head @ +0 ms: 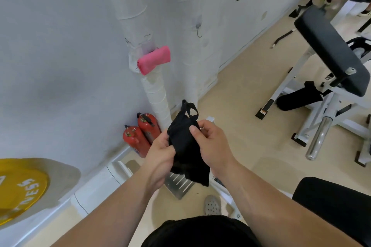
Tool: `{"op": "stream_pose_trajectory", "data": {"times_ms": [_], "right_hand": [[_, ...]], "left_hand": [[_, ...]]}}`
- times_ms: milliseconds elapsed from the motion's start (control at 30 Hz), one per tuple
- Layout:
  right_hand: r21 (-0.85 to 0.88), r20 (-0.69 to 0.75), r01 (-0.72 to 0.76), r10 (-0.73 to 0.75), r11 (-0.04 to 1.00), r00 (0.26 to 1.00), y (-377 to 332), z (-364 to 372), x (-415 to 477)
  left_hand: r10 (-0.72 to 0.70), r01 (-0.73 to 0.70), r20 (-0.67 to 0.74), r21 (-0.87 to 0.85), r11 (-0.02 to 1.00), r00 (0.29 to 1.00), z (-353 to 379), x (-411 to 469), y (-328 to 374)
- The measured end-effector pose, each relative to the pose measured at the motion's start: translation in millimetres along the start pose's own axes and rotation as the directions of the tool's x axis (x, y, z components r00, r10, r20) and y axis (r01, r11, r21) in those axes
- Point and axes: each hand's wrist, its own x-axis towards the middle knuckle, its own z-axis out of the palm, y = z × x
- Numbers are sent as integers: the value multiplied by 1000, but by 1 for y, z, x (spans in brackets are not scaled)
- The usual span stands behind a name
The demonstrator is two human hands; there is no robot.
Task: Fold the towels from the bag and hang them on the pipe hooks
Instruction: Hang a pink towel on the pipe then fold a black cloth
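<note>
Big pale wall [50,46] on the left and straight ahead. Tan floor [251,126] below and to the right. Tall pipe [128,2] wrapped in white, standing against the wall. Gym bench [329,50] with a dark pad and white legs on the right. Round yellow weight plate [22,188] at the bottom left. Two red fire extinguishers [140,136] on the floor by the foot of the pipe. Folded pink towel [154,59] hanging on the pipe, partway up. Black towel [186,150] up in the air in front of the body, lower than the pink one. Left hand [160,158] gripping its left side, right hand [210,142] pinching its top edge, thumb on the front. Small loop sticking up from the top. Tiny metal hook [198,32] on a second white pipe [190,56] just to the right.
</note>
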Motion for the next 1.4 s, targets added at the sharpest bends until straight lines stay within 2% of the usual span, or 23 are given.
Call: {"op": "stream_pose_trajectory", "data": {"times_ms": [100, 367, 633, 867, 1000, 1100, 1133, 1233, 1400], "right_hand": [[-23, 2, 41, -41, 999, 999, -1, -16, 24], [-19, 1, 142, -142, 990, 990, -7, -43, 73], [-51, -90, 202, -206, 978, 974, -19, -45, 91], [30, -143, 241, -234, 970, 962, -31, -33, 93], [57, -169, 249, -236, 967, 957, -36, -32, 97], [74, -163, 249, -235, 966, 958, -36, -30, 99], [79, -155, 252, -238, 965, 959, -35, -29, 99], [98, -137, 254, -239, 962, 961, -36, -26, 98], [136, -61, 220, -213, 966, 975, -43, -8, 98]], "left_hand": [[-33, 31, -52, -45, 998, 998, 22, 17, 11], [-5, 5, -147, 4, 1000, 989, 65, 49, 29], [44, -39, -100, 52, 998, 994, 71, 59, 39], [59, -88, -179, -162, 983, 982, 85, 68, 55], [68, -101, -193, -163, 981, 979, 86, 74, 58], [48, -80, -143, -224, 971, 989, 85, 73, 54], [68, -95, -131, -214, 972, 989, 85, 72, 54], [176, -183, -138, -42, 982, 975, 81, 70, 54], [191, -187, -191, 39, 982, 963, 52, 74, 53]]}}
